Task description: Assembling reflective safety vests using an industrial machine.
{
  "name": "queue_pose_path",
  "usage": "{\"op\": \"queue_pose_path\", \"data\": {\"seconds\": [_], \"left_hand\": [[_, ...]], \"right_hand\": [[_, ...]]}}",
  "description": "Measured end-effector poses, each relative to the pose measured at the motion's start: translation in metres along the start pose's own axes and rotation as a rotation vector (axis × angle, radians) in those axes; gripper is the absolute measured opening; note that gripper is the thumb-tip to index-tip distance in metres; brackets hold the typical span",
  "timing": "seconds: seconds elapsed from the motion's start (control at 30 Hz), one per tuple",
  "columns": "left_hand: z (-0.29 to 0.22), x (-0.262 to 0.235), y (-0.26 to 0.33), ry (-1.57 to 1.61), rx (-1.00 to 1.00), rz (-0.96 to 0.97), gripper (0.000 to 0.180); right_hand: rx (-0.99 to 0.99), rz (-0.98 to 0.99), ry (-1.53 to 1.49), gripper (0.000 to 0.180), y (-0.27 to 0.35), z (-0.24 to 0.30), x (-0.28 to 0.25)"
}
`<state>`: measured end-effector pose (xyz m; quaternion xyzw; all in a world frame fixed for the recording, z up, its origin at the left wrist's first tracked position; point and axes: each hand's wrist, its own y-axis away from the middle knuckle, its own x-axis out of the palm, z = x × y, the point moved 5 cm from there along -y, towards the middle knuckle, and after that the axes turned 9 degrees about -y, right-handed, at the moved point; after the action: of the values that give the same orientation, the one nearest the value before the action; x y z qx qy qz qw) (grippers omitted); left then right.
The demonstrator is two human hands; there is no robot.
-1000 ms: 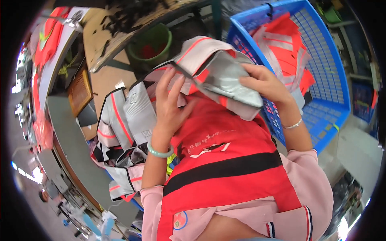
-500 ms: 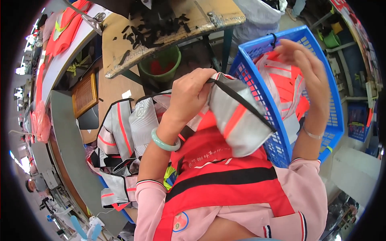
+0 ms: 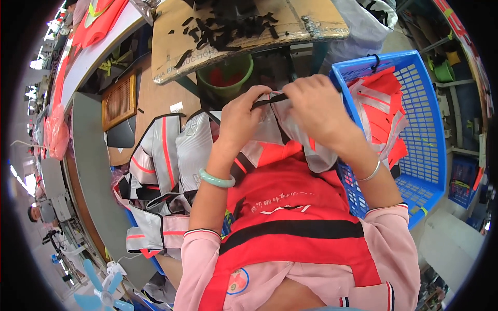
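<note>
- The soft orange fabric safety vest with grey reflective panels and black edge binding (image 3: pixel 282 145) is held up in front of the person's chest, just left of the blue perforated plastic basket (image 3: pixel 430 155) and above the green plastic bucket (image 3: pixel 224 78).
- It looks light and limp: it sags and folds below the grip, so it should drape rather than hold a shape (the shiny grey strips may be a little slick).
- The bound black edge seems the surest place to take hold, being the firmest line in the cloth.
- The left hand (image 3: pixel 239 118) has thumb and fingers pinched together on that black binding.
- The right hand (image 3: pixel 316 106) curls over the same strip; its fingers are closed on it, close beside the left.
- More grey-and-orange vests (image 3: pixel 166 155) lie heaped to the person's left.
</note>
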<state>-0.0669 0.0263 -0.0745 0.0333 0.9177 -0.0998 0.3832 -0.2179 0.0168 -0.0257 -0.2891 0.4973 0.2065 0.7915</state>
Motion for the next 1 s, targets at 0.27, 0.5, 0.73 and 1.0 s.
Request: {"op": "queue_pose_path", "data": {"seconds": [0.27,0.5,0.73,1.0], "left_hand": [[0.003,0.004,-0.004,0.314,0.082,0.171,0.018],[-0.032,-0.071,-0.008,0.362,-0.114,0.417,0.016],[-0.032,-0.125,-0.053,0.088,0.023,0.223,0.016],[-0.004,-0.126,-0.117,0.058,-0.076,0.143,0.024]], "right_hand": [[0.114,0.008,-0.497,0.022,-0.008,-0.017,-0.002],[0.028,0.165,-0.796,0.022,-0.039,0.001,-0.035],[0.1,0.025,-0.884,0.025,-0.085,-0.009,-0.048],[0.157,-0.052,-1.01,0.025,-0.133,-0.051,-0.025]]}}
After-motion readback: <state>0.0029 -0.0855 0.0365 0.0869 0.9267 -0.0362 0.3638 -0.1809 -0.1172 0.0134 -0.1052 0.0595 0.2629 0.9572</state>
